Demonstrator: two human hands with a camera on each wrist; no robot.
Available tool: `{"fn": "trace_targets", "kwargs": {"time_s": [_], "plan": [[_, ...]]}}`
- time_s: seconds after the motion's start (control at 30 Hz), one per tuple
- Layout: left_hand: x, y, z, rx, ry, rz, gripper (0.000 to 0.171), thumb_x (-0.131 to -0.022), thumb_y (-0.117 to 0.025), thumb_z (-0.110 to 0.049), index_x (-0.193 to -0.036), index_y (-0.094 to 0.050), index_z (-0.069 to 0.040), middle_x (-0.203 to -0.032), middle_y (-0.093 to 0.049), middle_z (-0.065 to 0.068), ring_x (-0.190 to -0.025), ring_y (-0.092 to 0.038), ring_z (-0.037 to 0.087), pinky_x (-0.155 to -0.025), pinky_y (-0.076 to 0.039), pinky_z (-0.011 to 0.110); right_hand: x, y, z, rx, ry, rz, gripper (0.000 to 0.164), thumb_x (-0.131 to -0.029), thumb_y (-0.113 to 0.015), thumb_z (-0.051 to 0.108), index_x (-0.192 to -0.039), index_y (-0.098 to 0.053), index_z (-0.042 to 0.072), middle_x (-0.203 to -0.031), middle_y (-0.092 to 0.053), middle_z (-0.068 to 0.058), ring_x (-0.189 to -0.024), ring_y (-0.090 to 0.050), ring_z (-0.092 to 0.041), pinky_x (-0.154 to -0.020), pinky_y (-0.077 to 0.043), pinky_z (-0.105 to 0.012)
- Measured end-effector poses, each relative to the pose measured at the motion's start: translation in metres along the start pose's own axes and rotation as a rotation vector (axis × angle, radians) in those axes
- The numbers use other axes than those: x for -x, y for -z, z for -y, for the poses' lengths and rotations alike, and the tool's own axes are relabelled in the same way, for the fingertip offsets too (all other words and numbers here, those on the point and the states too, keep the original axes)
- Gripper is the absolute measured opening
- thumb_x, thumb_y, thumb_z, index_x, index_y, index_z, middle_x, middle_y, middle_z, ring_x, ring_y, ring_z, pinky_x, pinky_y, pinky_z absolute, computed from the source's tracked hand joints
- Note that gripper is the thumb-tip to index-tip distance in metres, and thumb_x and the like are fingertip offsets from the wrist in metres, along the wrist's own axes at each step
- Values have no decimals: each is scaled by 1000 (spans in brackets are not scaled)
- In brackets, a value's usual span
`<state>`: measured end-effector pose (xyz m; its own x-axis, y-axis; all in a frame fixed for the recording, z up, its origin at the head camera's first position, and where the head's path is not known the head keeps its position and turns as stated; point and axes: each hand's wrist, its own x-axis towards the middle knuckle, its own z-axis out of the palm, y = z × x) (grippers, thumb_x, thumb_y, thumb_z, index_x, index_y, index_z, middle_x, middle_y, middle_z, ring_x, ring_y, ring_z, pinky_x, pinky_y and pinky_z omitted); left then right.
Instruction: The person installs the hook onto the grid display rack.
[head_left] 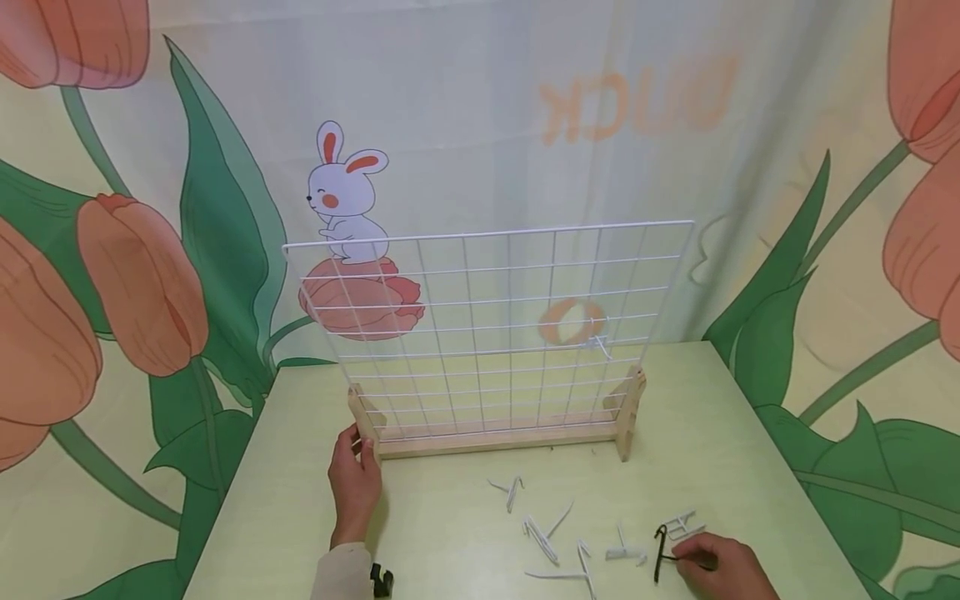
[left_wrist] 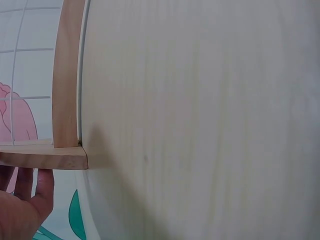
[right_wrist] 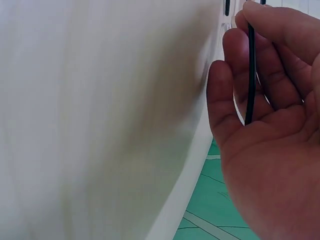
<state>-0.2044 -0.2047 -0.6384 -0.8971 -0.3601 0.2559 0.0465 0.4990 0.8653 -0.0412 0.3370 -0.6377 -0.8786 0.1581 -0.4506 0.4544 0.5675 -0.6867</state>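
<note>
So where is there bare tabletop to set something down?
Bare tabletop lies between the left hand and the scattered white hooks, and right of the wooden stand, beyond the right hand. It's crowded from those hooks across to the held black hook.

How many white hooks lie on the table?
5: a white hook nearest the wooden base, another in front, one at the frame's bottom edge, one left of the black hook, one behind it. The right hand may hide more.
</note>
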Motion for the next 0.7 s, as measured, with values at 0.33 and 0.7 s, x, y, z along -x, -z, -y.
{"fn": "trace_targets", "kwargs": {"time_s": [0.33,0.7], "plan": [[0,0,2,-3,0,9,34,-104,-51,-17,-136,-49,-9,-132,-57,13,-118,-60,33,-89,-55,51,-2,-2,12,-16,11,-27,16,-87,-73,10,-102,-74,16,-99,-71,0,-86,-61,-19,-78,-57,-37],[0,0,2,-11,-13,-4,33,-103,-53,-17,-136,-50,-10,-130,-59,13,-117,-61,32,-89,-54,50,4,8,49,97,172,-157,18,-85,-74,3,-99,-75,15,-99,-74,-2,-88,-68,-15,-77,-59,-35]]}}
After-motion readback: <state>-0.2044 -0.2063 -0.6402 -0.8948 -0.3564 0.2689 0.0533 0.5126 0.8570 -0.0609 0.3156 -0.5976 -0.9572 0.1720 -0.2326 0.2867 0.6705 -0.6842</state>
